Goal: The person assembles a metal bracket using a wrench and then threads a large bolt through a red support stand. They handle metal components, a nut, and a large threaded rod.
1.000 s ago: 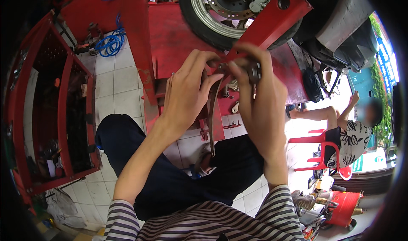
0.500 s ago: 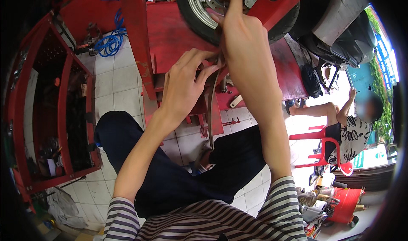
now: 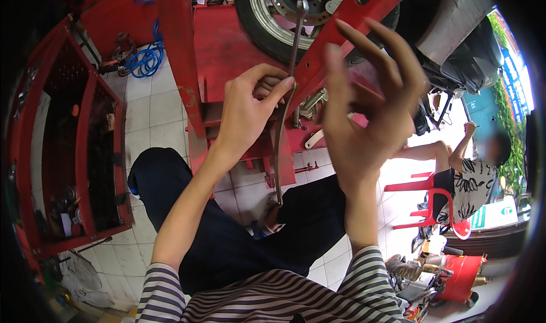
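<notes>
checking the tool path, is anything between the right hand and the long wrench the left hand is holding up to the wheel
Nothing visible. The right hand hangs open beside the wrench, apart from it, with only a bare gap and the red bar behind. The left hand grips the wrench's shaft, its top at the wheel hub.

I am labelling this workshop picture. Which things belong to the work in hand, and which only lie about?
In the work:
left hand, gripping the long wrench
right hand, open, holding nothing
motorcycle wheel on the red lift

Lying about:
blue hose
red tool cart
red plastic chair
</notes>
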Available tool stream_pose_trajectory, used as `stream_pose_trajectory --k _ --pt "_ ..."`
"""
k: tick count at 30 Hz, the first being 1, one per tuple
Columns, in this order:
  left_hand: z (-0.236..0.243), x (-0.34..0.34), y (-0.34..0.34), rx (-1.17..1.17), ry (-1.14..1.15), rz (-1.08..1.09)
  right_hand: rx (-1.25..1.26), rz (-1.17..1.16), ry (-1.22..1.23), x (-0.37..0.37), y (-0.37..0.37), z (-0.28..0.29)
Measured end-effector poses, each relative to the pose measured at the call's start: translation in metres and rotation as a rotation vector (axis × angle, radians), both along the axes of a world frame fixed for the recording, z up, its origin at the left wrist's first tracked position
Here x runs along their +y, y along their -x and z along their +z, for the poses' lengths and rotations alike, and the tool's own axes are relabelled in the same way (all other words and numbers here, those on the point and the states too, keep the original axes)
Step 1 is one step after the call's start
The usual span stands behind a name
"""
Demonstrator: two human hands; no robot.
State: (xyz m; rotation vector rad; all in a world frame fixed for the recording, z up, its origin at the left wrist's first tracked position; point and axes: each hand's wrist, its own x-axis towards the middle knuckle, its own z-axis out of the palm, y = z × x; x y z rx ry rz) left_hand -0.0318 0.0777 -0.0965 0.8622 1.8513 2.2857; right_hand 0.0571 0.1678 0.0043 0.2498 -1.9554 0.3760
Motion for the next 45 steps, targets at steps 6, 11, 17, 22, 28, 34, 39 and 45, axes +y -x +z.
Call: stream_pose_trajectory --k 6,11,17,22,28,34,39,45 --pt "-0.001 -0.002 0.009 -0.171 0.009 -0.13 0.173 0.124 0.259 0.036 -0.005 -0.029" --pt "0.003 0.001 0.012 -0.136 0.172 -0.072 0.125 0.202 0.362 0.054 -0.006 -0.047" --pt "0.0 0.003 0.012 0.203 0.297 0.088 0.095 0.128 0.342 0.062 -0.001 -0.052" --pt "0.003 0.002 0.009 0.052 0.239 -0.053 0.104 0.128 0.359 0.067 0.001 -0.053" --pt "0.004 -0.013 0.009 0.337 0.263 -0.073 0.134 0.058 0.346 0.073 0.001 -0.055" --pt "0.01 -0.017 0.007 0.562 0.46 0.02 0.111 0.027 0.341 0.078 0.0 -0.057" --pt "0.001 -0.015 0.013 0.889 0.581 0.224 0.087 0.043 0.407 0.074 0.0 -0.057" --pt "-0.006 -0.011 0.006 0.909 0.571 0.286 -0.032 0.021 0.28 0.082 -0.003 -0.059"
